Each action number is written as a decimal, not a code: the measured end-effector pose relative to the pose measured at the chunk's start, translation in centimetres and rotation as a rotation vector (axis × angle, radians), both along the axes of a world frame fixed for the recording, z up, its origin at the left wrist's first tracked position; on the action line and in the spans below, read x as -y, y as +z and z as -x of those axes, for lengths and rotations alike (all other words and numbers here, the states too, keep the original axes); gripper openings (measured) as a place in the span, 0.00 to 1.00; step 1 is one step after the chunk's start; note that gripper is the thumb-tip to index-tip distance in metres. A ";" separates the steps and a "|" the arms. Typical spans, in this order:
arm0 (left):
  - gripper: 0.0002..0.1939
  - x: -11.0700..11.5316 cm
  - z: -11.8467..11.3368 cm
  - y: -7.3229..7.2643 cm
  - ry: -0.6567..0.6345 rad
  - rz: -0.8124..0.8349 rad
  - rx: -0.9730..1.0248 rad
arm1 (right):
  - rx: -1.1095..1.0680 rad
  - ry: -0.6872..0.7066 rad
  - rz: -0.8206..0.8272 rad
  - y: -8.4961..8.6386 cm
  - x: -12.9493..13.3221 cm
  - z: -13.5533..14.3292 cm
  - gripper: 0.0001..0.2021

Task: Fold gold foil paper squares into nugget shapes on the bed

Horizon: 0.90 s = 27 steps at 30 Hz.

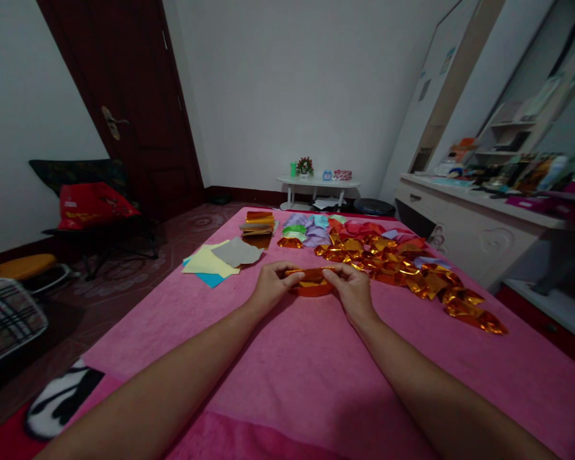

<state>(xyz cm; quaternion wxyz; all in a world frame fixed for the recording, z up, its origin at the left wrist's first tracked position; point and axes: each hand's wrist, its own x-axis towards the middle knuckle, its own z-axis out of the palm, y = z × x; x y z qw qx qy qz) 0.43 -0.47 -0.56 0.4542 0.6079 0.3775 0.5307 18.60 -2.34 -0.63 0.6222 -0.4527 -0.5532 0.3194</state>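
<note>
Between my two hands is a folded piece of shiny orange-gold foil paper [312, 289], shaped like a small boat with a rounded lower edge. My left hand [275, 281] pinches its left end, thumb on the near side. At the right end my right hand [352, 286] does the same, fingers behind the paper. Beyond and to the right lies a heap of folded gold foil pieces [388, 262]. Folded pieces in lilac [316, 235], green and red sit behind them. Left of my hands are flat yellow sheets [211, 260] and a grey sheet [238, 252].
A stack of gold foil sheets [259, 223] lies at the far left of the pink cloth [278, 370]. Right of it stands a cluttered white dresser [474, 211]. A chair with a red bag [93, 204] is at left, and a small white table [316, 182] by the wall.
</note>
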 end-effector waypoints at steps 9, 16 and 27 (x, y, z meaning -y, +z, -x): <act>0.10 1.2 -0.4 0.5 0.057 -0.230 -0.198 | 0.278 0.010 -0.146 1.1 1.1 0.8 0.04; 0.10 2.0 0.0 1.5 0.169 -0.531 -0.402 | 0.536 -0.151 -0.371 2.0 1.6 0.7 0.03; 0.11 1.9 0.0 0.6 0.136 -0.680 -0.551 | 0.893 -0.143 -0.460 2.1 2.3 1.2 0.06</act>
